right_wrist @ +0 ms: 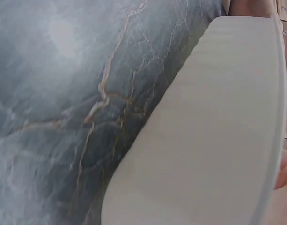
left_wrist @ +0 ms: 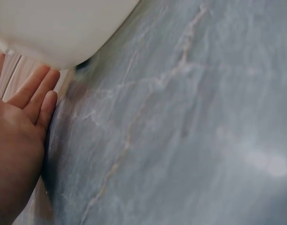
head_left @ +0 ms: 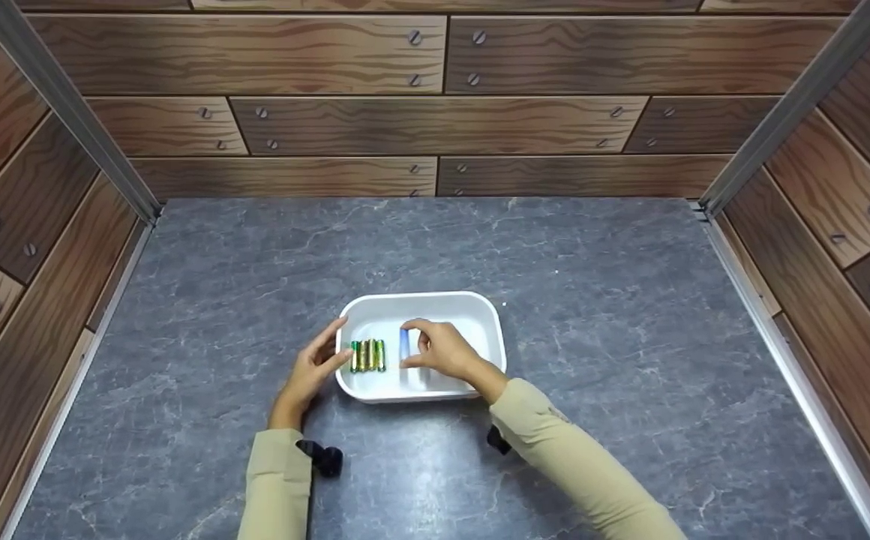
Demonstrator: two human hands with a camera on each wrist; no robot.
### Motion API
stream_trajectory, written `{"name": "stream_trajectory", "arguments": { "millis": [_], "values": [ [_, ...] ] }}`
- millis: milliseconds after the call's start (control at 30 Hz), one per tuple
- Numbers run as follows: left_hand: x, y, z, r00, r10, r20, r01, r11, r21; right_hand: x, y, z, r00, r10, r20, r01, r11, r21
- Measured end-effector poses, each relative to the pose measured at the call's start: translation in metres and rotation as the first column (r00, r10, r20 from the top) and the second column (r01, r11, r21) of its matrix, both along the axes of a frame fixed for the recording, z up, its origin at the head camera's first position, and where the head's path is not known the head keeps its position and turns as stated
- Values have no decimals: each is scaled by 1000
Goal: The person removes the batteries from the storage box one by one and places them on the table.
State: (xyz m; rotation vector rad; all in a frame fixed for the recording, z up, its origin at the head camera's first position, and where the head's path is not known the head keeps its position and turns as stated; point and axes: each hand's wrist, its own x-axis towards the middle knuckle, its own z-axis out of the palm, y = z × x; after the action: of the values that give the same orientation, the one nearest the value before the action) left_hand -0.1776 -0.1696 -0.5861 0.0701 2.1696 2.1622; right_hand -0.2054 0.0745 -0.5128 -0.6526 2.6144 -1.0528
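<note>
In the head view, a white rectangular tub holds a row of several green-and-gold batteries side by side at its left end. My right hand reaches over the tub and pinches a slim blue battery by its two ends, between thumb and forefinger. At the tub's left side is my left hand, fingers extended along the outer wall, thumb reaching over the rim beside the leftmost battery. The left wrist view has the left hand under the tub's wall. In the right wrist view the tub's side hides most of the right hand.
The tub stands on a grey marbled tabletop. Wood-patterned panels enclose the back and both sides, with metal posts at the corners. A black wrist camera sits by the left sleeve.
</note>
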Motion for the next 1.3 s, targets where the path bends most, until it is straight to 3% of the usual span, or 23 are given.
{"name": "stream_trajectory", "arguments": {
  "millis": [667, 1300],
  "values": [
    [0, 1, 1, 1000, 0, 7, 0, 1000, -2, 0, 28, 24, 1000, 1, -13, -1, 1000, -27],
    [-1, 1, -1, 1000, -2, -8, 2, 1000, 2, 1, 57, 28, 1000, -25, -17, 24, 996, -82]
  ]
}}
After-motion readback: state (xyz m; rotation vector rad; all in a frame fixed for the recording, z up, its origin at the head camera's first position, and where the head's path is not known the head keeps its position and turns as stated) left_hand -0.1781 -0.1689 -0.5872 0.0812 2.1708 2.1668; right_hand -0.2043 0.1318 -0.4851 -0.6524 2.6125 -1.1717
